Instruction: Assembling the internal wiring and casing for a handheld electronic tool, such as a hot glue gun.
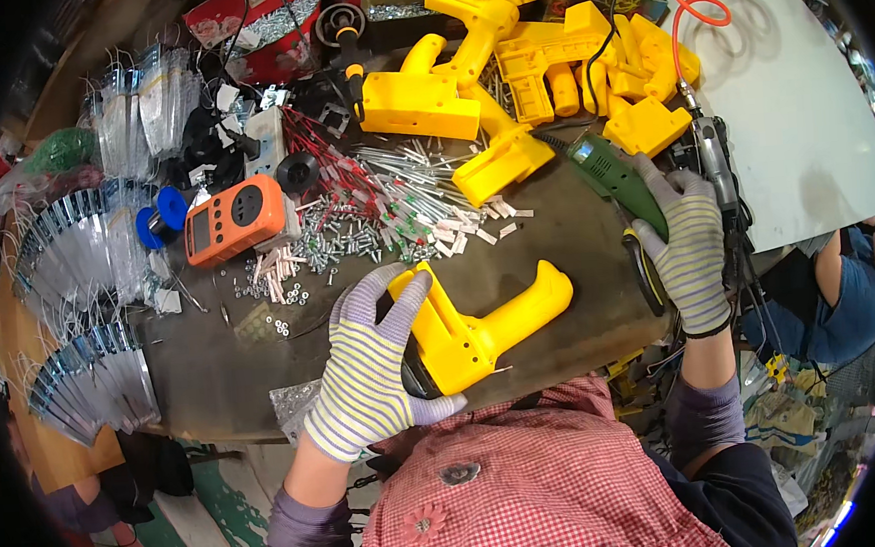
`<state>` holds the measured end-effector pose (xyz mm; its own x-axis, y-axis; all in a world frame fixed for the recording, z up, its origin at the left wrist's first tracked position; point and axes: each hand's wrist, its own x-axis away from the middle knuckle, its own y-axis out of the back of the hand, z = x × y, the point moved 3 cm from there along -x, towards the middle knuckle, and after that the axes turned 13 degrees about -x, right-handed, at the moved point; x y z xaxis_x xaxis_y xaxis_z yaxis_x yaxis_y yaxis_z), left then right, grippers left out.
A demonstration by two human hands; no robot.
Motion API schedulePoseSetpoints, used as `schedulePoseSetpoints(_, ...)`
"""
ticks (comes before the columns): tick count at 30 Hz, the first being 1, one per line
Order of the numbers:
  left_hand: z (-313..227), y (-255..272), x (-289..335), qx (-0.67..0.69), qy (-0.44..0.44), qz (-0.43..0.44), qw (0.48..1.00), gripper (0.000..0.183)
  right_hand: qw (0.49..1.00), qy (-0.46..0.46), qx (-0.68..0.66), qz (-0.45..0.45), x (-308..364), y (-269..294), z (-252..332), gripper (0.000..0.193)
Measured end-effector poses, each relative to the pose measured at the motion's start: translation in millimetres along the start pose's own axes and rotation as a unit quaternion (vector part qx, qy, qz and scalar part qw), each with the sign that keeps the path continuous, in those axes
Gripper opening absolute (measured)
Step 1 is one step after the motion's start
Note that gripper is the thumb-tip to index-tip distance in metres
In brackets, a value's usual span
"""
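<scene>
My left hand [368, 363], in a striped knit glove, grips a yellow plastic tool housing [462, 342] by its boxy end, above the table's near edge. The housing's handle points up and to the right, and a black part shows at its lower left. My right hand [692, 258], gloved alike, is closed around a green handheld power tool [612, 178] with vent slots. The tool's far end points up and left, and part of its body is hidden by my fingers. Beside my right thumb is a black tool with an orange edge [643, 273].
Yellow housings [422, 104] are heaped at the back. Loose screws [350, 241], red wires and white sleeves cover the middle. An orange meter [236, 221] and blue spool [162, 218] stand left, near bagged metal strips [94, 385]. A metal driver [716, 161] hangs on an orange coiled hose.
</scene>
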<state>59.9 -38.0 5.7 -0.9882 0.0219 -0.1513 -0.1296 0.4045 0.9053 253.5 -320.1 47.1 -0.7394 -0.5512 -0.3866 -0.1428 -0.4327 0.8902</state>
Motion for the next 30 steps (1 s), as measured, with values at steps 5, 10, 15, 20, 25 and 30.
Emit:
schedulePoseSetpoints(5, 0.6, 3.4, 0.1, 0.000, -0.002, -0.003, 1.000, 0.114, 0.993, -0.065, -0.084, 0.050, 5.3, -10.7, -22.0, 0.071)
schedulePoseSetpoints(10, -0.1, 2.4, -3.0, -0.006, 0.005, 0.011, 1.000, 0.117, 0.583, -0.224, -0.780, -0.033, 11.2, -9.6, -12.9, 0.059)
schedulePoseSetpoints(15, 4.5, -0.7, 2.7, 0.001, -0.002, -0.007, 1.000, 0.117, 0.177, -0.147, -0.972, -0.054, -12.6, -44.4, 44.9, 0.046)
schedulePoseSetpoints(20, -0.4, -1.2, -3.2, 0.009, -0.001, -0.001, 1.000, 0.115, 0.151, -0.187, -0.965, -0.104, 1.5, -74.9, 30.1, 0.043)
schedulePoseSetpoints(25, 1.5, -1.3, -1.7, 0.018, 0.014, 0.008, 1.000, 0.115, 0.150, -0.198, -0.964, -0.099, 1.6, -81.5, 40.0, 0.044)
schedulePoseSetpoints(30, 1.4, -2.2, -1.7, 0.017, 0.013, 0.007, 1.000, 0.113, 0.149, -0.206, -0.961, -0.112, 4.4, -87.0, 42.4, 0.044)
